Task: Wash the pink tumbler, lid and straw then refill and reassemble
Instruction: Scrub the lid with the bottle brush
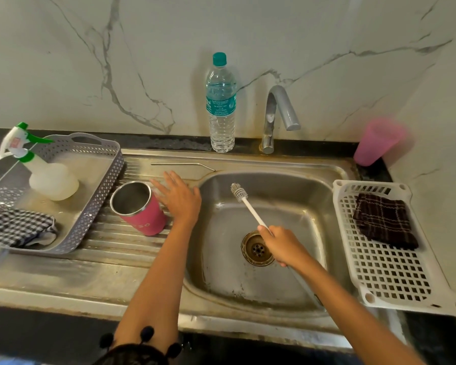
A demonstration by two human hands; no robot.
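The pink tumbler [145, 219] stands open-mouthed on the ribbed drainboard [111, 248], at nine o'clock from the sink basin [287, 280]. The left hand [179, 197] hovers at the tumbler's three o'clock side, its fingers [169, 177] straight and spread apart, holding nothing. Whether the palm touches the pink wall I cannot tell. The right hand [279, 243] is over the drain [257, 248], its fingers clamped round the white handle of a bottle brush [250, 206], whose bristle head points to eleven o'clock.

The likeliest slip, in my judgement, is at the tumbler. A flat hand coming in from the side gives no hold, and on sloped ribs a nudge could tip the tumbler over or send it sliding towards the grey tray [108, 180] at its nine o'clock. Curling the fingers around the body first would prevent that.

The metal straw [182, 164] lies loose along the ledge at the tumbler's twelve o'clock, its bent end just beside the basin rim. A brush of the wrist could roll it into the basin.

The lid is not clearly visible. A faint clear shape under the left fingertips may be it, and if so it could be pressed or knocked unnoticed
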